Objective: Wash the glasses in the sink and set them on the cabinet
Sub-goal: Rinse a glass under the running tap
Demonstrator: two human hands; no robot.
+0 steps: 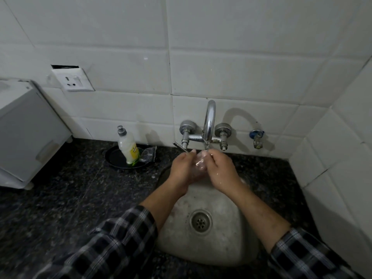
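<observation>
Glass under tap, left hand and right hand fingers curled round it; probably slippery, may drop into sink

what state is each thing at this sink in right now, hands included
glass: held under the spout, wet
left hand: grips the glass from its left
right hand: grips the glass from its right, wet
faucet: spout over the glass; stream hard to make out
soap bottle: standing in the black tray, cap on
sink: no standing water, drain unplugged
socket: nothing plugged in
</observation>
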